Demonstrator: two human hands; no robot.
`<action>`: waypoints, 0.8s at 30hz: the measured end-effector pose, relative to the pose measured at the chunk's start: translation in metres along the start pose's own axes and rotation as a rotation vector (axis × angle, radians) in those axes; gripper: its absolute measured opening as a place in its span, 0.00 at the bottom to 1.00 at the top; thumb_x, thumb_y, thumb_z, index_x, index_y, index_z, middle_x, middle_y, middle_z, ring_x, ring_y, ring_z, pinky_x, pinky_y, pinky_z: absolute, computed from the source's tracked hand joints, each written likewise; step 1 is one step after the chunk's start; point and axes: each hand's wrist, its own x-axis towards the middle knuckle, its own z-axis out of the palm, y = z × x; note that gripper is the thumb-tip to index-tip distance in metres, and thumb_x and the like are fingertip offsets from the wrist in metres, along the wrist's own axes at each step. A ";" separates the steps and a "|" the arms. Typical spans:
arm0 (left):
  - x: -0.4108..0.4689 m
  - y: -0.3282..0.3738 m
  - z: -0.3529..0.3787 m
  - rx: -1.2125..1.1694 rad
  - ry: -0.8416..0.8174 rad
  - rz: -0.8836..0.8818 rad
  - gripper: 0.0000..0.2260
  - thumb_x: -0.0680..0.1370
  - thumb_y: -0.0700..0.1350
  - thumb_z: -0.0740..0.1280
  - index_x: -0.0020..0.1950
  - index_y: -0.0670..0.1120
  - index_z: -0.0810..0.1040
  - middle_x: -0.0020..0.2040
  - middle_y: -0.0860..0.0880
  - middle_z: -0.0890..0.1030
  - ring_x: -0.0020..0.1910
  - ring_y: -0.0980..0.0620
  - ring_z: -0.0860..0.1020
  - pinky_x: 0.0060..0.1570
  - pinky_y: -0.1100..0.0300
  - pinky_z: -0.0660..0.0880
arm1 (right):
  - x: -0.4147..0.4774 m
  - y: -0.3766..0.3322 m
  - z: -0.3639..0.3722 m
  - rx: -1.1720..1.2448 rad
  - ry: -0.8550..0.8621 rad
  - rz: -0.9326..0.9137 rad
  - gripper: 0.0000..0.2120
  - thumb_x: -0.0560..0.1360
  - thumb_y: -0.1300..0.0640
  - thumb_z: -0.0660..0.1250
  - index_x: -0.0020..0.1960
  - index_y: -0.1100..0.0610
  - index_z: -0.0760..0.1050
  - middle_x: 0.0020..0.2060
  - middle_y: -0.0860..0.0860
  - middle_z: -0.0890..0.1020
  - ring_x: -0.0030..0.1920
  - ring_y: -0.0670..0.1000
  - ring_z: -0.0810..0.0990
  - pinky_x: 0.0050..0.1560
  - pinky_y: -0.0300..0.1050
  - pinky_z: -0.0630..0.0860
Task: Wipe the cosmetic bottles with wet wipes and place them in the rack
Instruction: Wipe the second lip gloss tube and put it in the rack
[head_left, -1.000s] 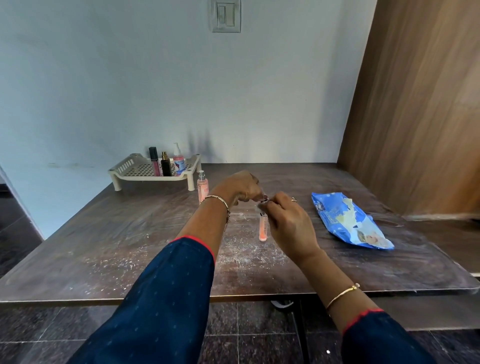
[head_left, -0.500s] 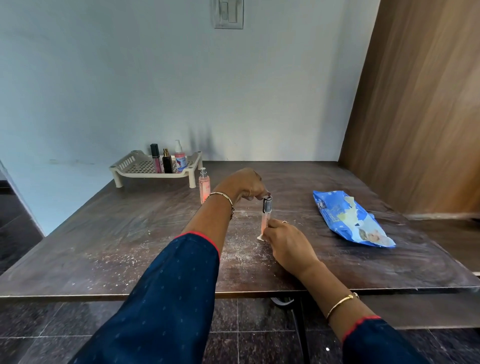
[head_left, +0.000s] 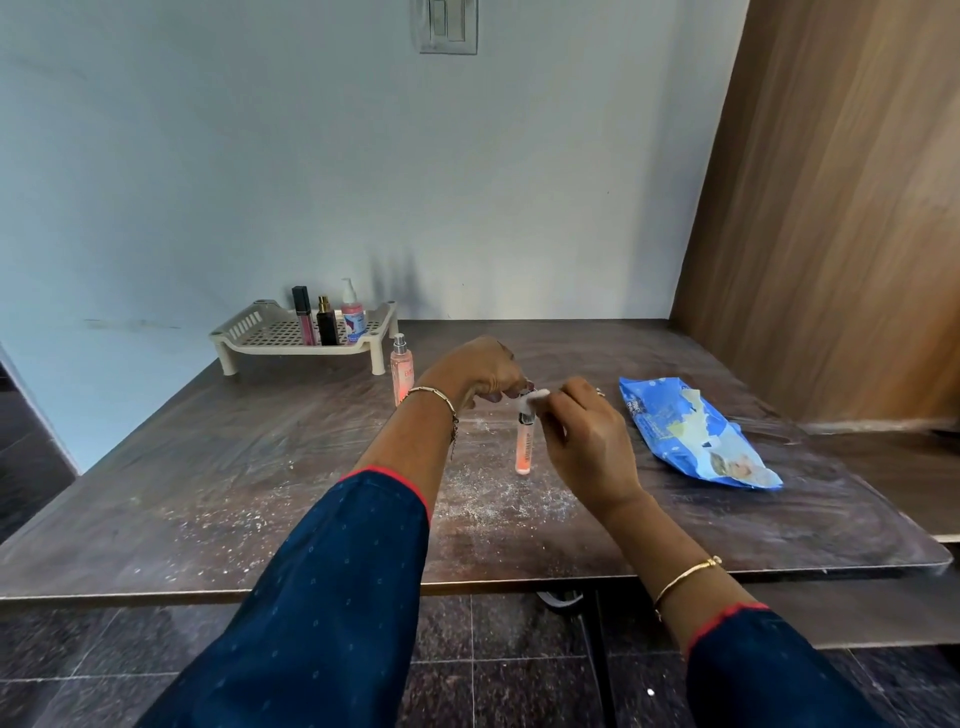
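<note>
A slim orange tube bottle (head_left: 524, 447) hangs upright just above the dusty table (head_left: 208, 467). My left hand (head_left: 475, 371) pinches its cap from above. My right hand (head_left: 582, 441) presses a small white wet wipe (head_left: 535, 399) against the top of the tube. A beige perforated rack (head_left: 270, 338) stands at the back left and holds three bottles: a dark pink gloss tube (head_left: 304, 322), a black bottle (head_left: 326, 322) and a pink pump bottle (head_left: 353, 314). A pink spray bottle (head_left: 401, 371) stands on the table beside the rack.
A blue pack of wet wipes (head_left: 696, 434) lies to the right of my hands. A wooden panel (head_left: 831, 208) rises at the right, and a pale wall runs behind the table. White powder is scattered on the table near the front edge.
My right hand has slid the wipe up from the tube's lower body to its cap. The left hand still holds the top, and the tube is lifted slightly.
</note>
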 end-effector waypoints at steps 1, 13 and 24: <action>0.000 -0.001 0.000 -0.008 -0.001 -0.005 0.05 0.76 0.41 0.67 0.50 0.41 0.78 0.49 0.45 0.79 0.47 0.50 0.77 0.50 0.54 0.72 | 0.005 -0.001 0.001 -0.007 0.019 -0.005 0.09 0.76 0.60 0.62 0.42 0.63 0.77 0.36 0.55 0.75 0.31 0.54 0.71 0.27 0.47 0.68; -0.005 0.005 -0.001 -0.020 -0.013 0.020 0.08 0.78 0.40 0.65 0.38 0.44 0.76 0.35 0.50 0.75 0.31 0.57 0.70 0.21 0.68 0.67 | -0.034 0.014 0.011 -0.019 -0.381 -0.043 0.09 0.70 0.67 0.71 0.48 0.59 0.81 0.42 0.53 0.78 0.35 0.56 0.78 0.29 0.49 0.75; -0.014 0.002 0.007 -0.185 -0.003 -0.029 0.12 0.78 0.35 0.58 0.35 0.43 0.70 0.31 0.47 0.68 0.27 0.54 0.64 0.13 0.74 0.58 | -0.002 0.009 -0.005 0.075 -0.065 0.079 0.05 0.74 0.67 0.67 0.48 0.61 0.77 0.45 0.55 0.78 0.39 0.55 0.77 0.35 0.49 0.75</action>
